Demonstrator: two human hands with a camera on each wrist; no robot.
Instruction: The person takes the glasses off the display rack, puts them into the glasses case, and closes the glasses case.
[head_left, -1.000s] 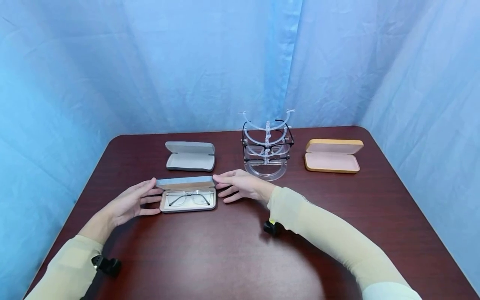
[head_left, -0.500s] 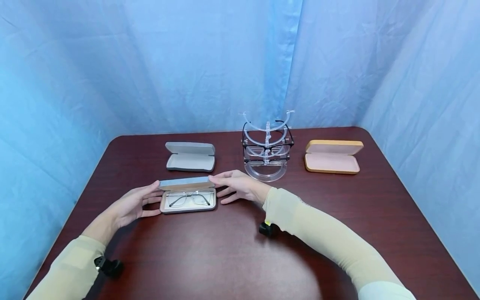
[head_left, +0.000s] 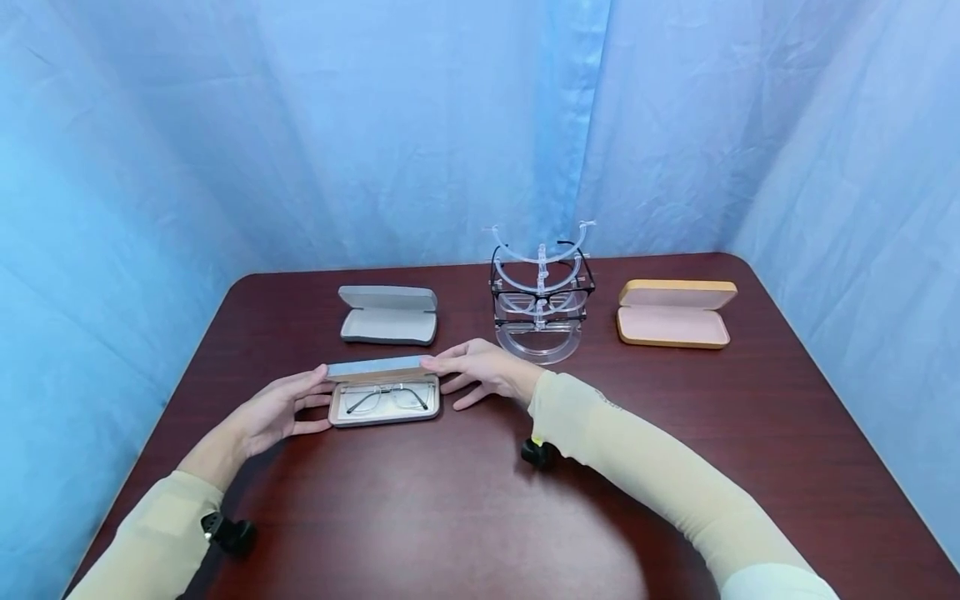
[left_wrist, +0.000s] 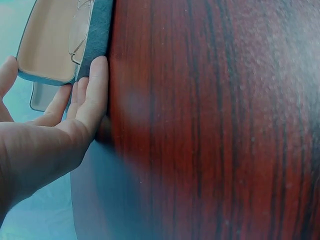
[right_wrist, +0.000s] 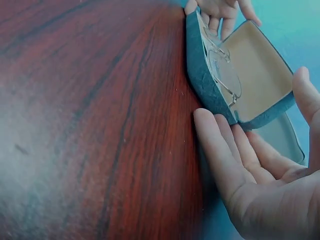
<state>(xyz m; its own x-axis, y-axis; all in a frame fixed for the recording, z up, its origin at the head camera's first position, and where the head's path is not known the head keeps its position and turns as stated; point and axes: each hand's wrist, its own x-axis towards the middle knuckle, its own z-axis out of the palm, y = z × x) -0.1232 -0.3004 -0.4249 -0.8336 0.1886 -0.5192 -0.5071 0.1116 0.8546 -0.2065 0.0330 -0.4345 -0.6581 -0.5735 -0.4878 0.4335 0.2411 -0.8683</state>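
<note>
An eyeglass case (head_left: 386,421) with a dark base and raised lid lies on the table between both hands. Inside rest thin-framed eyeglasses (head_left: 387,399), temples folded, on a pale cloth. My left hand (head_left: 272,412) is at the case's left end, its thumb at the lid's corner and its straight fingers against the base's side. At the other end, my right hand (head_left: 483,372) has its thumb on the lid's right corner, with extended fingers beside the base. In the right wrist view the lid (right_wrist: 262,75) stands tilted up from the base, its beige lining showing.
Behind stands an open grey case (head_left: 388,315). A clear display stand (head_left: 542,343) carries dark-framed glasses (head_left: 543,293) near the right hand. Farther right is an open yellow case (head_left: 674,313) with pink lining. Blue curtains (head_left: 420,133) surround the table (head_left: 420,517).
The lid has tipped slightly downward. Both thumbs have moved inward along its corners. The whole head view has shifted a little, so everything appears slightly farther right.
</note>
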